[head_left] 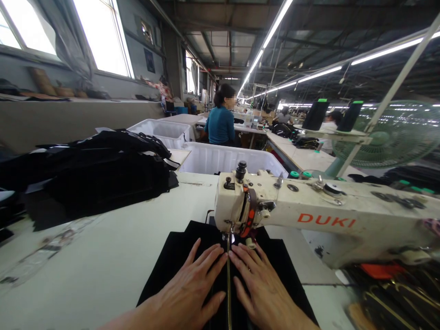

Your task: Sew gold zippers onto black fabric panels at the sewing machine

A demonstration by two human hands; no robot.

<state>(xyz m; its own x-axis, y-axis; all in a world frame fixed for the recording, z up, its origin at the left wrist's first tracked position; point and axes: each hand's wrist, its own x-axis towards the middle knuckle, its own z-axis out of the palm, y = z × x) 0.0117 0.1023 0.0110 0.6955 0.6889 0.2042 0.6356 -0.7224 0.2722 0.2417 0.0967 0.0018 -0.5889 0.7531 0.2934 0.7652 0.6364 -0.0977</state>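
A black fabric panel point(172, 261) lies flat on the sewing table, its far part under the head of a sewing machine point(233, 206). Down its middle runs a gold-toothed zipper point(228, 284), leading up to the presser foot. My left hand point(195, 279) rests on the fabric just left of the zipper, fingers stretched forward. Mirroring it on the right side, my right hand point(257, 279) presses flat with its fingers spread. Both sets of fingertips are close to the presser foot and near the zipper's edges. The needle itself is too small to make out.
Black cut pieces point(103, 174) are heaped on the left of the table point(85, 266). White plastic bins point(227, 156) stand behind the machine. Gold-zippered pieces point(398, 298) lie at lower right. A green fan point(385, 133) and thread cones point(316, 114) rise behind; a person point(220, 121) sits farther back.
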